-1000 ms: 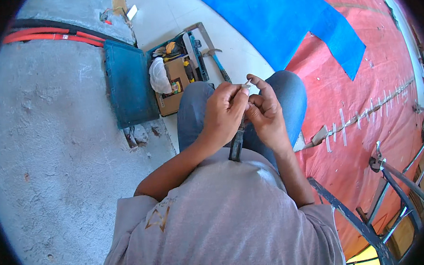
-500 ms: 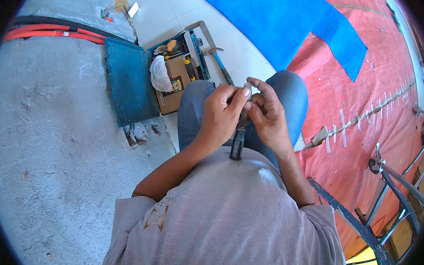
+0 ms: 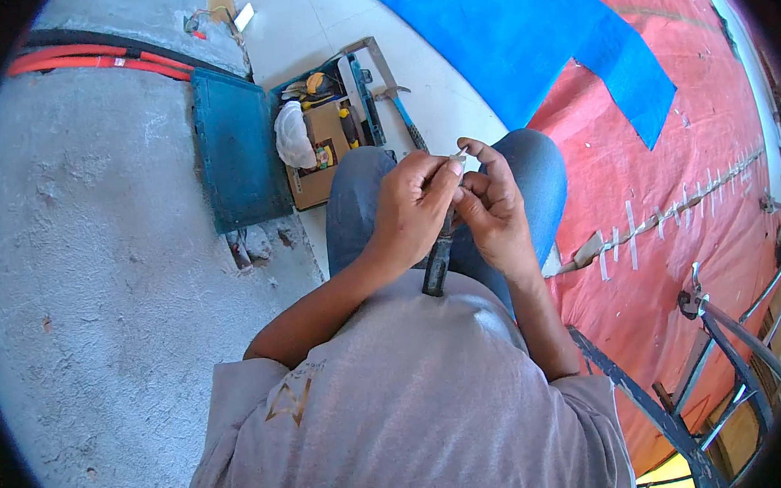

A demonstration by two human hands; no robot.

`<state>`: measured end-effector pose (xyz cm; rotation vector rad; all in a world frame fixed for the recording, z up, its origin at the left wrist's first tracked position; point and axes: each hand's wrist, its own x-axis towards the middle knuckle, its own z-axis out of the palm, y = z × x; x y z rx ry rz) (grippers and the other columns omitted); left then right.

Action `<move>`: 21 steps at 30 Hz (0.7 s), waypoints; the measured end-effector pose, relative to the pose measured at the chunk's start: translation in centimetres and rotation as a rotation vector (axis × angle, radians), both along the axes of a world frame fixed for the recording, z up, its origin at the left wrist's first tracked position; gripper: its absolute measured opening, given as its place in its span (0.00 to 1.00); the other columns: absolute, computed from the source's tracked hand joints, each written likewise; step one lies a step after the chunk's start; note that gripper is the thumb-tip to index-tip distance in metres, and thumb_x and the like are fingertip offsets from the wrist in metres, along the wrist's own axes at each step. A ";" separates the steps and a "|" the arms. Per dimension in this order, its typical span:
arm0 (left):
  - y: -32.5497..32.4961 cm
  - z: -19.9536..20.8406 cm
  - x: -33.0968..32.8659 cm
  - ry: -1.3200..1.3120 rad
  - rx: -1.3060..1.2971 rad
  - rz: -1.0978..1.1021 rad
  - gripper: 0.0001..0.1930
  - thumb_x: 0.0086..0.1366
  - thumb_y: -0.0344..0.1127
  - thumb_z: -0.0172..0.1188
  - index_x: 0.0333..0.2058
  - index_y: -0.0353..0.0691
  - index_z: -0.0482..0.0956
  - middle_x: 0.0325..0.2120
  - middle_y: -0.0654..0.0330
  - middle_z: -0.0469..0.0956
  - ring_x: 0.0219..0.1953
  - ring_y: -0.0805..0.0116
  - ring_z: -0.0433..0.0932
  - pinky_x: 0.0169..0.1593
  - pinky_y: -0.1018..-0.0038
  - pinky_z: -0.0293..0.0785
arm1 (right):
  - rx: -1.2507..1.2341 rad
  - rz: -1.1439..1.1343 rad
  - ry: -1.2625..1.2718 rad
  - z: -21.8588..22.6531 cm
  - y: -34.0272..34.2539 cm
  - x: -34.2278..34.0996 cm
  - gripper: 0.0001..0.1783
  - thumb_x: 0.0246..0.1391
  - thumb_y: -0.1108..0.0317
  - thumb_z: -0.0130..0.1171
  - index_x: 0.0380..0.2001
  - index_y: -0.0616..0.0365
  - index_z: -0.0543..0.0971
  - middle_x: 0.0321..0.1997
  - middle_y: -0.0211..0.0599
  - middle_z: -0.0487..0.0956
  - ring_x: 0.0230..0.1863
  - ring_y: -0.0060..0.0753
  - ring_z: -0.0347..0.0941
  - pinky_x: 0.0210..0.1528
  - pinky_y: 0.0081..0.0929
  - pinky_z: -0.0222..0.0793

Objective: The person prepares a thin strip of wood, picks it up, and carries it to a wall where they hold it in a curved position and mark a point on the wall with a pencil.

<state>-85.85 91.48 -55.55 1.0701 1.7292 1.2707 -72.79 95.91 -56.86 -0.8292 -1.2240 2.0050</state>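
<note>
Above my lap, between my knees, both hands meet around a small pale piece (image 3: 461,159). My left hand (image 3: 406,209) pinches it between thumb and fingers. Close against it is my right hand (image 3: 498,218), its index finger raised to the tip of the piece and its thumb and other fingers curled in below. What those curled fingers hold is hidden. A dark tool handle (image 3: 437,268) slants down from under the hands, its butt end at my shirt; the rest of that tool is covered.
Ahead to the left lies an open teal toolbox (image 3: 242,155) with cardboard, a white bundle and hand tools inside. A blue-handled hammer (image 3: 403,118) rests on the pale floor beside it. Blue sheeting (image 3: 521,39) overlaps red tarpaulin (image 3: 649,228). Metal bars (image 3: 679,432) stand at lower right.
Both hands stay in nearly the same place. My right index finger has shifted slightly at the tip of the pale piece, and a thin whitish bit shows there now.
</note>
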 end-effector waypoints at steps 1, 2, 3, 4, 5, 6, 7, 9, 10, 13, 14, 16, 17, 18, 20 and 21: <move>-0.1 -0.1 0.0 0.056 0.016 0.011 0.12 0.69 0.38 0.57 0.33 0.32 0.80 0.21 0.65 0.72 0.25 0.80 0.68 0.27 0.76 0.63 | -0.002 0.001 -0.001 0.1 -0.1 0.0 0.27 0.64 0.78 0.53 0.64 0.57 0.60 0.32 0.30 0.78 0.33 0.16 0.74 0.34 0.17 0.70; -0.1 -0.1 0.0 0.056 0.015 0.012 0.12 0.69 0.38 0.57 0.33 0.32 0.80 0.21 0.65 0.72 0.25 0.80 0.68 0.27 0.76 0.63 | 0.005 -0.006 -0.020 0.2 -0.2 -0.1 0.27 0.64 0.78 0.53 0.64 0.58 0.60 0.32 0.30 0.78 0.33 0.16 0.74 0.34 0.17 0.70; -0.2 0.0 0.0 0.057 -0.007 0.018 0.13 0.69 0.38 0.58 0.32 0.32 0.79 0.21 0.65 0.72 0.24 0.80 0.68 0.27 0.76 0.63 | 0.012 -0.014 -0.038 0.2 -0.2 -0.2 0.26 0.64 0.78 0.52 0.63 0.58 0.61 0.31 0.30 0.78 0.33 0.16 0.74 0.34 0.18 0.70; -0.3 0.1 0.0 0.058 -0.029 0.025 0.14 0.69 0.39 0.58 0.31 0.32 0.79 0.21 0.64 0.72 0.24 0.79 0.69 0.27 0.75 0.64 | 0.011 -0.012 -0.038 0.2 -0.3 -0.2 0.26 0.64 0.78 0.52 0.63 0.58 0.61 0.31 0.30 0.78 0.33 0.16 0.74 0.34 0.18 0.70; -0.3 0.3 0.0 0.057 -0.029 0.023 0.14 0.69 0.39 0.58 0.31 0.32 0.79 0.21 0.64 0.72 0.24 0.79 0.69 0.27 0.75 0.64 | 0.038 -0.011 -0.072 0.2 -0.3 -0.1 0.26 0.63 0.79 0.52 0.63 0.59 0.62 0.31 0.30 0.78 0.32 0.17 0.74 0.34 0.18 0.71; -0.4 0.6 0.1 -0.020 -0.069 0.031 0.15 0.69 0.40 0.59 0.30 0.32 0.79 0.21 0.64 0.72 0.24 0.79 0.69 0.26 0.75 0.64 | 0.066 -0.010 -0.105 0.2 -0.3 0.0 0.25 0.63 0.79 0.52 0.63 0.59 0.62 0.31 0.30 0.78 0.32 0.17 0.74 0.34 0.18 0.71; -0.4 0.7 0.2 -0.097 -0.108 0.039 0.16 0.69 0.42 0.59 0.29 0.33 0.79 0.21 0.64 0.73 0.23 0.78 0.69 0.26 0.75 0.64 | 0.066 -0.011 -0.107 0.1 -0.4 0.0 0.25 0.63 0.79 0.52 0.63 0.59 0.62 0.31 0.30 0.78 0.32 0.17 0.74 0.34 0.18 0.71; -0.7 0.2 -0.2 -0.039 -0.098 0.034 0.17 0.69 0.42 0.60 0.29 0.33 0.78 0.20 0.64 0.73 0.23 0.79 0.69 0.24 0.76 0.64 | 0.129 -0.012 -0.152 -0.1 -0.5 -0.1 0.25 0.63 0.79 0.52 0.62 0.61 0.63 0.31 0.31 0.78 0.31 0.18 0.75 0.33 0.19 0.72; -0.8 0.0 -0.3 0.017 -0.089 0.025 0.17 0.69 0.43 0.60 0.28 0.34 0.78 0.20 0.64 0.73 0.22 0.80 0.69 0.23 0.77 0.64 | 0.130 -0.010 -0.152 0.1 -0.5 -0.2 0.25 0.63 0.79 0.52 0.62 0.61 0.63 0.31 0.31 0.78 0.31 0.18 0.75 0.33 0.19 0.72; -0.9 -0.5 -0.3 -0.016 -0.113 0.045 0.18 0.69 0.45 0.60 0.27 0.34 0.78 0.20 0.65 0.73 0.22 0.81 0.69 0.22 0.78 0.63 | 0.096 0.012 -0.134 1.0 -0.3 -0.1 0.25 0.63 0.78 0.53 0.62 0.61 0.63 0.31 0.32 0.78 0.30 0.20 0.76 0.33 0.20 0.73; -0.8 -0.2 -0.4 -0.017 -0.112 0.045 0.18 0.69 0.45 0.60 0.27 0.34 0.78 0.20 0.65 0.73 0.22 0.81 0.69 0.22 0.78 0.63 | 0.140 -0.002 -0.164 1.0 -0.3 -0.1 0.26 0.63 0.78 0.53 0.63 0.62 0.62 0.31 0.32 0.78 0.30 0.20 0.76 0.33 0.21 0.74; -0.7 0.5 -0.5 -0.091 -0.272 0.028 0.18 0.69 0.45 0.61 0.29 0.34 0.79 0.20 0.66 0.74 0.22 0.81 0.69 0.23 0.78 0.64 | 0.185 -0.016 -0.194 1.2 -0.1 -0.1 0.26 0.63 0.78 0.52 0.63 0.62 0.62 0.31 0.33 0.78 0.30 0.20 0.76 0.33 0.21 0.74; -0.7 0.4 -0.5 -0.092 -0.272 0.030 0.18 0.69 0.45 0.61 0.29 0.34 0.79 0.20 0.66 0.74 0.22 0.81 0.69 0.23 0.78 0.64 | 0.171 0.003 -0.218 1.6 -0.1 -0.1 0.26 0.63 0.78 0.52 0.64 0.62 0.62 0.31 0.33 0.78 0.31 0.20 0.76 0.34 0.21 0.74; -0.5 0.1 -0.4 -0.083 -0.213 0.059 0.17 0.69 0.44 0.60 0.30 0.34 0.79 0.20 0.65 0.74 0.22 0.81 0.69 0.24 0.77 0.65 | 0.158 0.021 -0.241 1.7 -0.1 -0.2 0.27 0.63 0.79 0.52 0.64 0.62 0.61 0.32 0.34 0.78 0.31 0.21 0.76 0.34 0.21 0.74; -0.3 0.0 0.0 -0.077 -0.154 0.085 0.16 0.70 0.43 0.59 0.31 0.33 0.79 0.20 0.65 0.74 0.23 0.80 0.70 0.25 0.77 0.65 | 0.110 0.011 -0.179 0.9 -0.2 -0.3 0.28 0.63 0.79 0.51 0.65 0.61 0.60 0.32 0.34 0.79 0.33 0.21 0.76 0.35 0.21 0.74; -0.2 0.2 0.2 -0.046 -0.106 0.074 0.15 0.70 0.42 0.58 0.32 0.33 0.79 0.20 0.65 0.73 0.23 0.80 0.70 0.25 0.77 0.65 | 0.063 -0.003 -0.116 0.5 -0.2 -0.3 0.28 0.63 0.79 0.51 0.66 0.61 0.60 0.33 0.34 0.79 0.34 0.20 0.76 0.35 0.21 0.74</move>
